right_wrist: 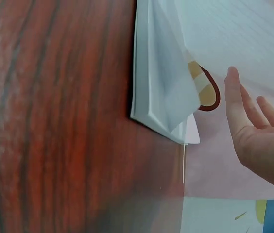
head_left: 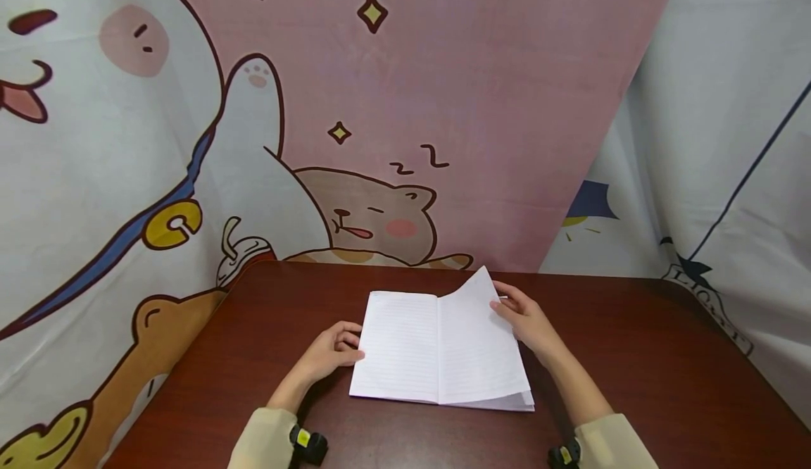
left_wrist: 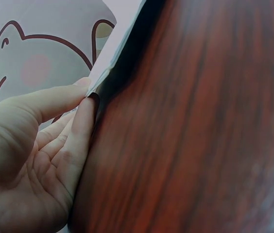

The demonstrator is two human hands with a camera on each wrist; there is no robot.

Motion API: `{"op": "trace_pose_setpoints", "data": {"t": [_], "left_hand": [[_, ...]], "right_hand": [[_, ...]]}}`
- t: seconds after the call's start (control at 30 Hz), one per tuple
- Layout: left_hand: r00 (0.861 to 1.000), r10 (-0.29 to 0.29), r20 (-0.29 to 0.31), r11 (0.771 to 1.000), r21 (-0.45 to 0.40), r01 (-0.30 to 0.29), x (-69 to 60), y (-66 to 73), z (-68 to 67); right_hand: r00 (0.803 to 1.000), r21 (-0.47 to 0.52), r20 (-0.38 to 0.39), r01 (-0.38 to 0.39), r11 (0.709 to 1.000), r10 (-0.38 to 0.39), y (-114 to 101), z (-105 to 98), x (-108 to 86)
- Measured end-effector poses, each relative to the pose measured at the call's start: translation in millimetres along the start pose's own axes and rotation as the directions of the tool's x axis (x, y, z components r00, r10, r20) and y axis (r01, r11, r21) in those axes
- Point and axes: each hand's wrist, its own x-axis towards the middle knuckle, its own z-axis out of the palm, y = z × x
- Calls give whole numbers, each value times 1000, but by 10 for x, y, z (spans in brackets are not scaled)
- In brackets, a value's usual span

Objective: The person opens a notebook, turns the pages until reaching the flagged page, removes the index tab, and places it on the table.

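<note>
Fingers (left_wrist: pixel 82 119) of the left hand (head_left: pixel 328 351) are pinching the left edge of an open ruled notebook (head_left: pixel 415 384), with the thumb (left_wrist: pixel 59 101) lying on one side and the index finger backing it from the other; the remaining fingers are bending loosely in toward the palm. Across from it, the right hand (head_left: pixel 529 322) is holding the right-hand page (head_left: pixel 478 346) near its upper outer edge, thumb in front and fingers behind. In the right wrist view its other fingers are spreading apart beside the paper, and part of the grip is falling outside that view.

The notebook is lying between the two hands on the reddish-brown wooden counter (head_left: pixel 393 441). Its left-hand page (head_left: pixel 395 328) is resting flat, while the right-hand page is bowing upward, its top corner standing above the notebook's upper edge and its lower corner parting slightly from the sheets beneath.

Cream sleeves (head_left: pixel 266 442) are covering both forearms, and a small black device (head_left: pixel 310 448) is sitting at each wrist. Behind the counter, a pink and white cloth (head_left: pixel 494 103) is hanging, showing a sleeping brown cartoon animal (head_left: pixel 380 215) and a yellow bell (head_left: pixel 166 228).
</note>
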Motion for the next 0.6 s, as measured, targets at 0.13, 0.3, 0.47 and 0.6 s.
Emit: {"op": "trace_pose_setpoints", "data": {"t": [0.13,0.3,0.47,0.6], "left_hand": [[1000,0,-1,1000,6,0,3,-6,4],[1000,4,-3,1000,4,-4,7,-6,4],[1000,4,-2,1000,5,-4,2,-1,3],[1000,6,-3,1000,11,-6,-3,-1,-3]], "right_hand": [[1000,9,22,-8,1000,8,-57,29,-28],[998,44,52,-24,999,21,-87,57,-38],[997,49,82,-17,999,13,-75,93,-31],[994,44,112,-12,999,7,-69,132,-24]]}}
